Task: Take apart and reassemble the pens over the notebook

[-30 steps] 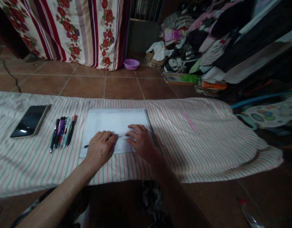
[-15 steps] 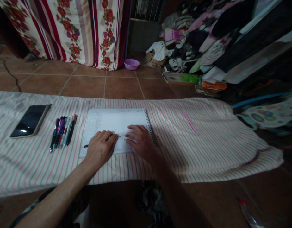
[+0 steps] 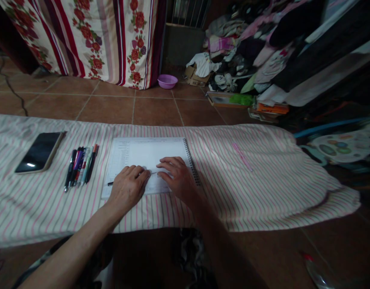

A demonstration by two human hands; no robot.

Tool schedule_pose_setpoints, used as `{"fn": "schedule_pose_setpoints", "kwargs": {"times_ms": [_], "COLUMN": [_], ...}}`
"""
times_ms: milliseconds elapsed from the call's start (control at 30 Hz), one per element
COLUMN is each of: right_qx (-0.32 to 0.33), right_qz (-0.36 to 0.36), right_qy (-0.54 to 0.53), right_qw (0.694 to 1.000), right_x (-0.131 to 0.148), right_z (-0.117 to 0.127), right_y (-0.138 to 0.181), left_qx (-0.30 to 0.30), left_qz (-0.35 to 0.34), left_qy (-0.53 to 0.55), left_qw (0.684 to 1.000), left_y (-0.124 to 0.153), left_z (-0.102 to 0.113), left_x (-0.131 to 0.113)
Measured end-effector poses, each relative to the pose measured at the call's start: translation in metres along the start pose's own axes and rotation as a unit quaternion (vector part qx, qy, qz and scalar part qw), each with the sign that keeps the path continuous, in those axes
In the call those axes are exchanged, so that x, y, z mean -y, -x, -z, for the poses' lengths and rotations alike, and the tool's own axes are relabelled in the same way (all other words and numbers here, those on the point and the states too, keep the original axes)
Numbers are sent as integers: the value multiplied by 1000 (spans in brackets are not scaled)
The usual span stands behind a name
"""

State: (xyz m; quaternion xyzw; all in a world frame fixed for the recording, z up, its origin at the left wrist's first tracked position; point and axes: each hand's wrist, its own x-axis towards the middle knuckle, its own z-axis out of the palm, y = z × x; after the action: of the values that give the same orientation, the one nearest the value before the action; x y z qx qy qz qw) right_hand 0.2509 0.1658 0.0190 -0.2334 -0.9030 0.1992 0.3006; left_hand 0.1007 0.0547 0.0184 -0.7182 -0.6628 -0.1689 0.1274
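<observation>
A spiral notebook [image 3: 147, 150] lies on the striped cloth, its page mostly white with a printed column at the left and the wire binding at the right. My left hand [image 3: 127, 186] rests on its lower part, fingers closed over a pen. The pen's black end [image 3: 110, 184] sticks out left of the hand, and a thin pale tip [image 3: 153, 173] pokes out past the thumb; the middle is hidden. Just right of that tip is my right hand [image 3: 178, 176], thumb and fingers slightly apart, with nothing visible between them.
Several pens [image 3: 80, 166] lie side by side left of the notebook, beyond them a phone [image 3: 40, 152]. A pink pen [image 3: 242, 157] lies to the right on the cloth [image 3: 278, 180]. On the tiled floor are a purple basin [image 3: 167, 81] and a heap of clothes [image 3: 239, 52].
My right hand's fingers have drawn closer together and shifted slightly left, nearer the thin tip. My left hand stays on the pen, almost unmoved.
</observation>
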Motion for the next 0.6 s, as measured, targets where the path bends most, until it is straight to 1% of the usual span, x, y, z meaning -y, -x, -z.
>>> {"fn": "schedule_pose_setpoints", "kwargs": {"times_ms": [300, 600], "right_qx": [20, 39], "right_qz": [4, 28], "right_qy": [1, -6], "right_qw": [1000, 999], "right_x": [4, 8], "right_z": [-5, -6], "right_y": [-4, -4], "left_qx": [1, 5], "left_qz": [-3, -9], "left_qy": [7, 23], "left_qw": [1000, 1000], "left_y": [2, 3], "left_z": [0, 0], "left_x": [2, 0]}}
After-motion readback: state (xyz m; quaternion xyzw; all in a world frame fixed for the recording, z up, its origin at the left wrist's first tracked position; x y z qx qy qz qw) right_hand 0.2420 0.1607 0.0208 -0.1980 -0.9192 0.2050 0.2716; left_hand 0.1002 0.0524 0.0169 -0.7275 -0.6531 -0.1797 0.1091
